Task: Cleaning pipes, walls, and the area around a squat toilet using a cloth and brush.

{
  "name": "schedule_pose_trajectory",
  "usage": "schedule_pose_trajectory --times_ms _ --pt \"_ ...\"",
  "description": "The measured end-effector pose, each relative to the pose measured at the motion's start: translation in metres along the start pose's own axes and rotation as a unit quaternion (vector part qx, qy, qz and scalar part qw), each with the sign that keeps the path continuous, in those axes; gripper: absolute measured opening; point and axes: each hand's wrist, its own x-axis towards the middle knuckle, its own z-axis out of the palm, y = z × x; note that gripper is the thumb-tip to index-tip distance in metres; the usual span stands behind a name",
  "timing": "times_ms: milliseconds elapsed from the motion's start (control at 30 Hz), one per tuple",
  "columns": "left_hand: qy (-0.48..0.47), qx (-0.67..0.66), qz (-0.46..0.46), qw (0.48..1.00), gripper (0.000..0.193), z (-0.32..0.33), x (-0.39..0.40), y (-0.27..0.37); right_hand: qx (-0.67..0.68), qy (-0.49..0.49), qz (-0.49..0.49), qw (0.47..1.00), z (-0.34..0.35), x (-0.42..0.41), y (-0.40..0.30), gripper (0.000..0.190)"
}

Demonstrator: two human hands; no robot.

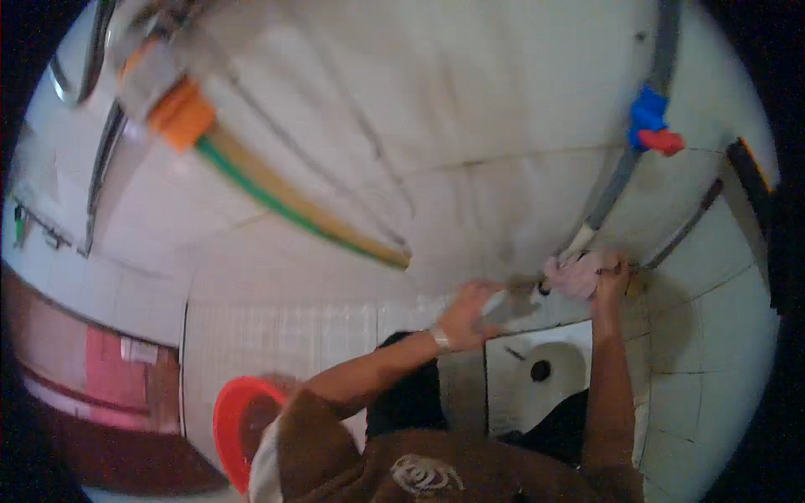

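Observation:
Near the wall end of a squat toilet (566,349), my right hand (613,267) holds a bunched pale pink cloth (575,276), close to the lower end of a grey pipe (613,188). To its left, my left hand (468,314) is raised with thumb and fingers apart and curved. A pale, blurred patch lies between those fingers; whether it is a held thing cannot be told. A light-coloured band (439,338) circles the left wrist. The toilet has a dark round drain hole.
A yellow-and-green hose (302,217) hangs from an orange connector (182,113) at upper left. A blue valve (648,116) with a red handle sits on the grey pipe. A red basin (226,427) stands at lower left. Stained tiled walls surround the area.

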Motion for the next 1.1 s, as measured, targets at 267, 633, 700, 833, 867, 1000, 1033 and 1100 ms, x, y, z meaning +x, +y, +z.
schedule_pose_trajectory --times_ms 267,633,700,833,867,1000,1033,1100 --pt "-0.040 -0.259 -0.344 0.902 0.029 0.071 -0.060 0.009 -0.191 -0.053 0.104 0.975 0.075 -0.030 0.075 0.020" --pt "0.513 0.144 0.039 0.845 0.031 -0.185 -0.015 -0.080 -0.288 -0.131 -0.053 0.947 0.084 0.004 0.043 0.013" --pt "0.328 0.209 0.032 0.921 0.032 -0.163 0.010 -0.118 -0.321 -0.182 -0.030 0.929 0.097 -0.008 0.044 0.014" --pt "-0.081 0.291 -0.008 0.953 0.035 -0.073 -0.001 -0.190 -0.335 -0.218 0.027 0.916 0.088 -0.031 0.062 0.015" --pt "-0.185 0.308 -0.025 0.933 0.036 -0.070 -0.016 -0.210 -0.330 -0.222 0.028 0.917 0.086 -0.037 0.069 0.015" --pt "-0.207 0.298 0.184 0.914 0.045 -0.040 -0.005 -0.151 -0.399 -0.175 0.068 0.898 0.043 -0.057 0.081 0.014" --pt "-0.247 0.311 0.097 0.913 0.046 -0.054 0.022 -0.105 -0.431 -0.168 0.087 0.882 0.031 -0.060 0.084 0.013" --pt "-0.139 0.459 0.129 0.868 0.049 -0.087 0.033 -0.076 -0.458 -0.153 0.080 0.872 0.015 -0.060 0.093 0.012"
